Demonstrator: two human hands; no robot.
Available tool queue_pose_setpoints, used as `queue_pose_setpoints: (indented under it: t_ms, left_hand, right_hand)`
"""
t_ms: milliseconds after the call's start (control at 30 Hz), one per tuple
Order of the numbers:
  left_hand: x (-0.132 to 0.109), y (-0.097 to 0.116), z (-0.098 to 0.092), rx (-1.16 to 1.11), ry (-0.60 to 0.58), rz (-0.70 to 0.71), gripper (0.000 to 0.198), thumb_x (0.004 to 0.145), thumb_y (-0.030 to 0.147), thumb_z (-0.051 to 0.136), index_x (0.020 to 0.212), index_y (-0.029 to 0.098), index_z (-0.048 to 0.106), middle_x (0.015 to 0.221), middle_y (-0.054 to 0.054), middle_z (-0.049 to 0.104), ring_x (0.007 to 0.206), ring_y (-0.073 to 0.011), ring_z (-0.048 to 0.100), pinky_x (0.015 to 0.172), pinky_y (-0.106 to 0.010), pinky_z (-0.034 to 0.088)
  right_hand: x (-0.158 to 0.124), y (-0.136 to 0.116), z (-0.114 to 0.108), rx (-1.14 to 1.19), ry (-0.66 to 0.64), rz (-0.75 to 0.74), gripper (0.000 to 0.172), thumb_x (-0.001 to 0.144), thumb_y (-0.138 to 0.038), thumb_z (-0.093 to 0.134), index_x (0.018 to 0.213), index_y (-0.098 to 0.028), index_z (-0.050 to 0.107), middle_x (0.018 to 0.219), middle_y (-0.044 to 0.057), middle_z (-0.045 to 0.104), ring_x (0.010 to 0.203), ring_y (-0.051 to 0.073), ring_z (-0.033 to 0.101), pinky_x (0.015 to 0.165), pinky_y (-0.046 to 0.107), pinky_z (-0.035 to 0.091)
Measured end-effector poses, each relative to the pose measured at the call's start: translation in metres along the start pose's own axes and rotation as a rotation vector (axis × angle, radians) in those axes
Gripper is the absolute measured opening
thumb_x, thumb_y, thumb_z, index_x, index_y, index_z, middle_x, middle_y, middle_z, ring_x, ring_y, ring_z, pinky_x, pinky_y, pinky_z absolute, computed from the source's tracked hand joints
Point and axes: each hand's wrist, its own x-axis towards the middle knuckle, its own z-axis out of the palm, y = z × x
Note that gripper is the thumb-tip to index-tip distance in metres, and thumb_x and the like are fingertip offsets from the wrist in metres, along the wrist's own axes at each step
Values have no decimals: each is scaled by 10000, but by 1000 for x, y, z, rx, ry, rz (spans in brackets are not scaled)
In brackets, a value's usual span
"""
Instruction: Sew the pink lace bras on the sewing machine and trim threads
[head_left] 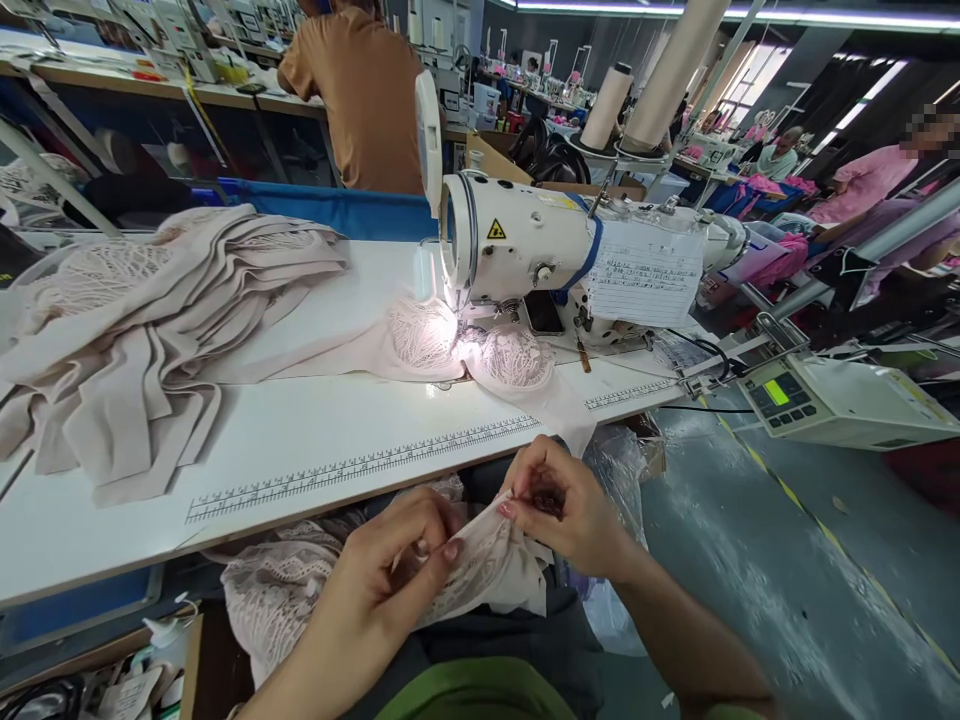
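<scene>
Between my two hands, over my lap, a pale pink lace bra piece [487,570] is stretched by its edge. My left hand [397,560] pinches the edge between thumb and fingers. Further along the same edge, my right hand [559,505] pinches it with thumb and forefinger. Past my hands, a pale pink lace bra [517,358] lies on the table under the lit needle area of a white sewing machine [517,235]. More lace pieces [277,590] hang over my lap to the left, partly hidden by my left arm.
A stack of pale pink bra pieces [150,330] covers the table's left side. A printed ruler [360,465] runs along the front edge. A control box [847,395] juts out at the right. A phone [543,313] rests by the machine. Co-workers are beyond.
</scene>
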Motion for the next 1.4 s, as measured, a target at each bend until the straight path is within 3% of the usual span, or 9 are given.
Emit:
queue_pose_setpoints:
  t_ms: [133,267,467,567,733,900,1067,1167,1400]
  left_hand:
    - [3,-3,5,-72,34,-127,190,904,276,577,741,221,496,898,-32,694,706,-141,627,563,-191,471]
    - [6,-9,14,-89,-34,-326,204,832,393,682,944,222,667,734,-14,682,616,-160,580,489,-205,411]
    - [9,-16,20,-107,15,-458,369,838,516,636,807,171,763,520,26,462,484,-98,292,429,-211,185]
    - [11,-16,19,-194,37,-507,383,806,509,663,718,141,726,506,45,369,492,-81,225,444,-210,165]
    - [13,-17,18,-339,59,-526,383,760,502,713,705,123,725,520,41,395,501,-72,247,459,-199,207]
    - [14,-21,17,-355,71,-524,366,752,482,738,718,117,747,589,-3,522,554,-92,377,501,-191,283]
    - [12,-23,17,-324,53,-503,343,773,463,733,741,124,770,614,-15,556,586,-103,396,530,-200,312]
    - [11,-22,17,-326,17,-511,341,780,458,723,781,122,783,609,-13,550,580,-101,369,525,-203,297]
    - [14,-19,17,-333,-24,-501,276,761,388,706,711,119,747,552,21,445,542,-81,271,482,-197,222]
  right_hand:
    - [-1,-4,4,12,-41,69,192,862,-250,693,886,-216,506,744,-34,542,598,86,465,536,207,383]
    - [-1,-1,9,-21,-99,57,219,819,-178,701,922,-220,513,763,-35,563,622,93,494,556,205,401]
    - [-4,11,9,-256,18,-42,82,901,-259,648,864,-213,591,683,-41,537,547,90,447,516,214,359]
    - [-4,17,4,-218,79,-25,307,1030,-377,462,825,-203,609,669,-14,588,505,91,476,509,226,373]
    - [-5,21,-2,-210,-4,51,491,1006,-622,412,816,-194,560,602,-52,452,489,90,368,499,238,290]
    - [-6,16,-3,-192,-90,81,544,1033,-613,324,933,-178,635,660,-31,466,546,106,386,541,252,292]
    - [0,13,-1,-216,-137,102,393,1056,-476,391,1005,-186,651,798,19,583,694,139,533,627,259,379]
    - [3,14,0,-119,-191,150,272,1008,-458,530,1018,-192,583,725,-22,560,637,123,515,586,239,370]
    - [3,17,5,-25,-200,195,250,944,-425,654,933,-199,548,665,-58,523,570,96,446,553,226,347]
